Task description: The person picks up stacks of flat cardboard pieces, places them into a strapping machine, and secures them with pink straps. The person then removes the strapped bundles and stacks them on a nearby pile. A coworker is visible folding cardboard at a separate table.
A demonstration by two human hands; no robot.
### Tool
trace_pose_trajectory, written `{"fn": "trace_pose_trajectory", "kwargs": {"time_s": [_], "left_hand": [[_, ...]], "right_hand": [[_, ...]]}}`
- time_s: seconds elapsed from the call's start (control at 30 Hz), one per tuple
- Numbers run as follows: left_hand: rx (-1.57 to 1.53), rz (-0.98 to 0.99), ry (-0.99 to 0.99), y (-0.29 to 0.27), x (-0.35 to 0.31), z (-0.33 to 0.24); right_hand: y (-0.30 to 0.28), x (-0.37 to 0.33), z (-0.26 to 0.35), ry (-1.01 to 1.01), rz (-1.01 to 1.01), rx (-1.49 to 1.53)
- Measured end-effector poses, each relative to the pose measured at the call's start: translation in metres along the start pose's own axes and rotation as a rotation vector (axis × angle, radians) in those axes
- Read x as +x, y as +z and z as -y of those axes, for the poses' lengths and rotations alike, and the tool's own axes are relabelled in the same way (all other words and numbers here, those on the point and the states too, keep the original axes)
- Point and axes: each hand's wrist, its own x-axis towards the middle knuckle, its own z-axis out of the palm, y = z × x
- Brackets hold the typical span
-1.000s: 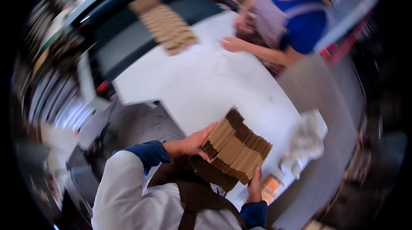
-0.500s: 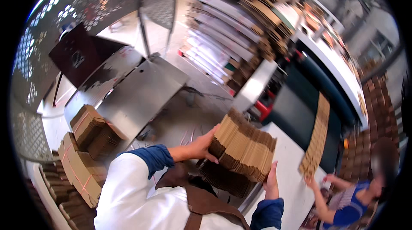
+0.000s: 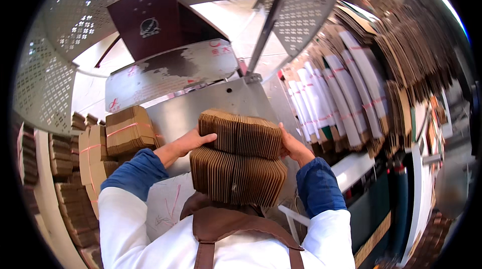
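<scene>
One left hand (image 3: 190,142), one right hand (image 3: 296,148) — together pinching one brown cardboard stack (image 3: 240,141), one steel table (image 3: 201,102) beyond

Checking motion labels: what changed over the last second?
The cardboard stack was carried leftward, away from the white table, toward the metal table, as the view turned left. Nothing visibly grasped or released. Unchanged: left hand and right hand hold the stack's opposite sides.

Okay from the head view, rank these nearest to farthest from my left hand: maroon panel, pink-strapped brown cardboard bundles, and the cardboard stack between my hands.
1. Cardboard stack: in the left hand's grip, on its right.
2. Pink-strapped brown cardboard bundles: left of it.
3. Maroon panel: ahead, leftward.
</scene>
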Motion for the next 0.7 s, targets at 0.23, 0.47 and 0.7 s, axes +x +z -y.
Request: {"fn": "trace_pose_trajectory", "kwargs": {"time_s": [0.23,0.47,0.7], "left_hand": [[-0.09,-0.096,-0.532,-0.049,0.039,-0.02],[0.006,-0.201,-0.697,-0.084,0.075,0.051],[-0.218,-0.428,-0.273,-0.061,0.06,0.027]], "right_hand": [[-0.007,0.178,0.025,-0.036,0.346,-0.024],[0.01,0.208,0.077,0.101,0.443,-0.457],[0.013,0.203,0.088,0.03,0.362,-0.252]]}}
